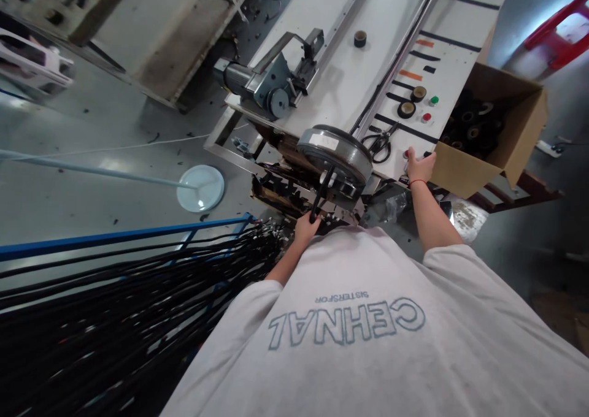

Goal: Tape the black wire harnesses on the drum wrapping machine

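Observation:
My left hand (305, 227) is closed around a black cable (318, 199) that comes out of the round metal head (335, 154) at the near end of the bench. My right hand (420, 167) rests at the bench corner, its thumb at a red button (407, 154); its fingers are apart and hold nothing that I can see. Black-handled scissors (380, 144) lie between the round head and that hand. Farther up are two tape rolls (407, 109), a green button (434, 100) and another red button (427, 117). The cable's lower end is hidden behind my hand.
A cardboard box (469, 170) of black tape rolls stands against the bench's right side. A motor unit (271, 86) sits on the left part of the bench. Many black cables (151, 306) hang over a blue rack (124, 238) at left. A round white base (200, 188) with a pole is on the floor.

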The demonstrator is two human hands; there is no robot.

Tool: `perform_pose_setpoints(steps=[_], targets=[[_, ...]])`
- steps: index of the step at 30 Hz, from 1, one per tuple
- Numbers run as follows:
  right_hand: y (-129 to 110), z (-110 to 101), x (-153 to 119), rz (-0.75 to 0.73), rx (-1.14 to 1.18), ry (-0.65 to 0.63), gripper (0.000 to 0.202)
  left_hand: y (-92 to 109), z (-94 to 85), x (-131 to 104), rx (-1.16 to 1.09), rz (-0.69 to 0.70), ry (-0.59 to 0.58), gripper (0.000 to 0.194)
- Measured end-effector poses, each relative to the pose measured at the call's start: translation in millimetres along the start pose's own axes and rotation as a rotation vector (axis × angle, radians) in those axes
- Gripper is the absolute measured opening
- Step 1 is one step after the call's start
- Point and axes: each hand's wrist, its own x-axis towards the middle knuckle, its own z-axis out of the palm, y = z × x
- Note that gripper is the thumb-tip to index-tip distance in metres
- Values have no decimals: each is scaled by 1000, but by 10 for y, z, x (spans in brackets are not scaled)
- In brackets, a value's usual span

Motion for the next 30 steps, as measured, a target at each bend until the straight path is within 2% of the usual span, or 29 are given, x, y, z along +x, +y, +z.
perform_pose_setpoints(steps=[3,5,9,13,16,21,30], targets=[[-6,-7,8,5,-29,-10,92,-222,-18,-123,62,-105,-56,13],[-3,-5,18,9,-31,-14,92,-318,-77,-207,61,-119,-55,14],[24,15,39,4,-18,-5,92,-347,-234,-400,-13,-71,75,24],[55,41,62,-7,-10,1,93,-178,-331,-531,-159,-52,204,31],[74,58,88,-4,-17,-2,93,8,-360,-529,-225,-83,240,32],[106,86,134,-20,-9,8,92,286,-376,-402,-272,-88,251,32],[111,89,132,-14,-4,15,92,615,-271,-103,-272,43,218,31]])
